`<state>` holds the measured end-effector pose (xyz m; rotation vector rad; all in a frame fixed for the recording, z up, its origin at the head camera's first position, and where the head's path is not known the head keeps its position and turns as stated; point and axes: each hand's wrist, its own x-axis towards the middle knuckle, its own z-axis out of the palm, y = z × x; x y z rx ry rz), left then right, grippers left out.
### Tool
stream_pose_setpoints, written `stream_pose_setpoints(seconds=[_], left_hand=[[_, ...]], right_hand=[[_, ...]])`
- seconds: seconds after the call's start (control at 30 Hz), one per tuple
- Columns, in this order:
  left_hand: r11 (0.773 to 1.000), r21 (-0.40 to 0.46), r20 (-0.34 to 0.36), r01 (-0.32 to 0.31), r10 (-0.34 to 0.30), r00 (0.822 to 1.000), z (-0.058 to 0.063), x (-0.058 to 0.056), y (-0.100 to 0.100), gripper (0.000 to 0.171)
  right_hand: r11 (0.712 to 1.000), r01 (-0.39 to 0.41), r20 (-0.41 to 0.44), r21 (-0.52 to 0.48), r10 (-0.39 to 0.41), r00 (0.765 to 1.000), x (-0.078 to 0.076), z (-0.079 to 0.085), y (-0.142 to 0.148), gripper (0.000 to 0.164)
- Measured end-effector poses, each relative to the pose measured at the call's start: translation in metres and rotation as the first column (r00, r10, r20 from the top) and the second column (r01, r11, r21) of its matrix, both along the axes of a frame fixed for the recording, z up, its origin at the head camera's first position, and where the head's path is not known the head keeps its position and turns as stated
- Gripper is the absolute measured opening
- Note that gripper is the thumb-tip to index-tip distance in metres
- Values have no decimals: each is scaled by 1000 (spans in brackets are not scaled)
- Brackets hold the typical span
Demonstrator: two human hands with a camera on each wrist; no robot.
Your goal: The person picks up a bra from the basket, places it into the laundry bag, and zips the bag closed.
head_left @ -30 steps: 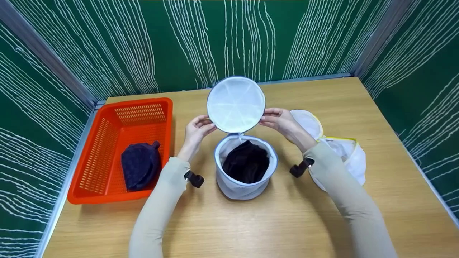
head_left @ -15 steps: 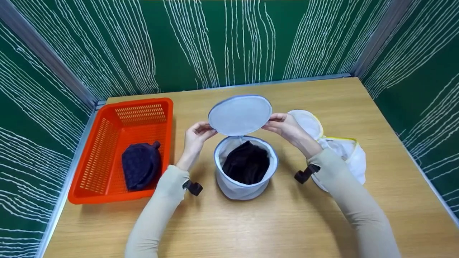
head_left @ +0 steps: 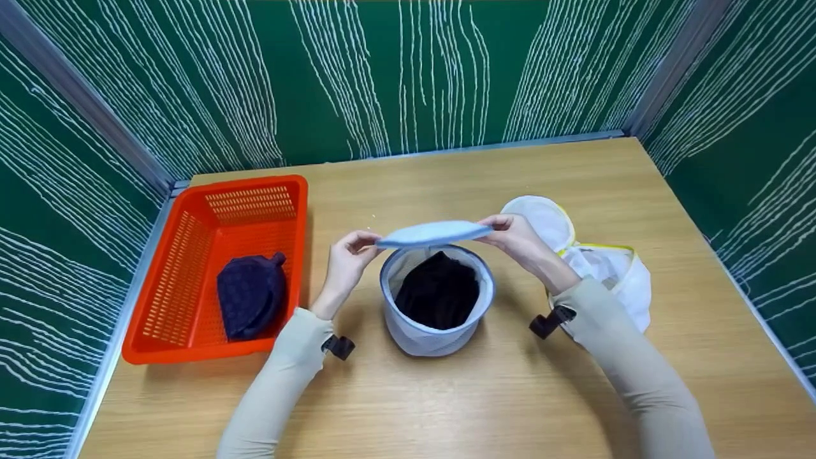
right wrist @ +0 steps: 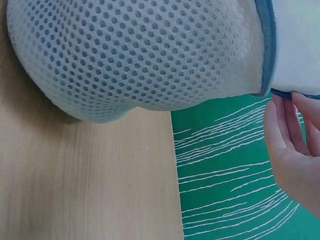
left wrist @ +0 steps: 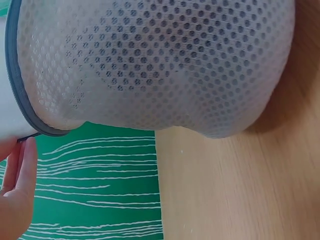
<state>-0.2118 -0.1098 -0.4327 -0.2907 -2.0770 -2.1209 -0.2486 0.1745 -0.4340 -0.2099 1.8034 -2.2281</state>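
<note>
A round mesh laundry bag point(head_left: 433, 341) with blue-grey trim stands upright on the table, its top uncovered. Dark cloth point(head_left: 440, 290) lies inside it. Above the back of the opening, the bag's round lid point(head_left: 435, 234) is tilted nearly edge-on. My left hand point(head_left: 347, 262) pinches the lid's left edge, and my right hand point(head_left: 519, 242) pinches its right edge. In the left wrist view, the fingers point(left wrist: 27, 167) touch the lid's trim beside the mesh wall point(left wrist: 165, 65). The right wrist view has thumb and fingers point(right wrist: 295, 120) on the dark trim.
An orange plastic basket point(head_left: 172, 268) on the left holds a folded dark blue cloth item point(head_left: 250, 296). To the right lies a second white mesh bag point(head_left: 628, 287) with yellow trim, its round lid point(head_left: 542, 220) flipped back, partly behind the right arm. Green walls point(head_left: 440, 70) enclose the table.
The lid has swung down and forward from nearly upright to almost level over the bag's back rim. Both hands have moved down with it, still gripping its edges.
</note>
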Motion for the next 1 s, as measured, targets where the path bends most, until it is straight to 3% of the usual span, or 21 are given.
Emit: stream_pose_setpoints(seconds=[0.17,0.37,0.63,0.8,1.0], left_hand=[[999,-43,-14,26,-27,1000,-1,6,0,14],[994,-93,-69,50,-56,996,13,21,3,12],[979,-204,-116,21,-46,992,15,29,5,9],[976,-216,-126,23,-51,991,13,30,5,7],[979,-201,-87,23,-41,995,10,32,6,6]], right_hand=[[983,7,-103,185,12,995,2,-5,3,23],[970,-12,-134,244,46,990,5,-7,5,13],[967,-19,-149,253,58,987,8,-13,6,15],[977,-25,-164,212,61,985,10,-19,6,15],[983,-28,-168,181,58,984,14,-24,4,19]])
